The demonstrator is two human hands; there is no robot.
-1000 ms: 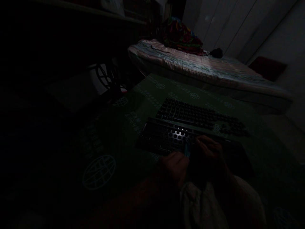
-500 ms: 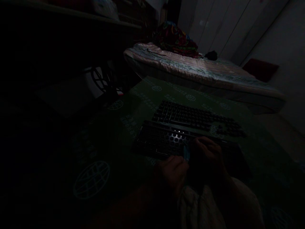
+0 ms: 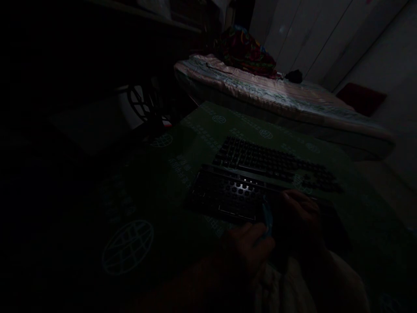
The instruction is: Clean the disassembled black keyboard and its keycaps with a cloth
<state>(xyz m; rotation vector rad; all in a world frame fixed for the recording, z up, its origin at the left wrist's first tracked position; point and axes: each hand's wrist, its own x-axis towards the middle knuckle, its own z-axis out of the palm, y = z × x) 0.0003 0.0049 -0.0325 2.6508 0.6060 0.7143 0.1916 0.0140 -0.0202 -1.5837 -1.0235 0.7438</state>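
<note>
A dark keyboard base (image 3: 211, 198) with its keycaps off lies on the green sheet, its bare switch plate lit by a bright patch. Beside its near edge, my left hand (image 3: 249, 243) is closed around a slim blue tool (image 3: 267, 217); the dark hides what kind it is. My right hand (image 3: 302, 215), fingers curled, is over the right part of the base; whatever is under its fingertips cannot be made out. Behind the base, loose black keycaps (image 3: 254, 158) are laid out in keyboard order, with the green sheet showing through a gap.
The green sheet (image 3: 156, 191) printed with globes and white characters covers the work surface. Beyond it stands a bed (image 3: 276, 95) with a bundled patterned cloth (image 3: 247, 54). At left is a dark spoked wheel (image 3: 140, 104) under a table. The room is very dim.
The view has shifted slightly. My left hand with the blue tool has moved a little right and nearer me. My right hand has moved right along the base.
</note>
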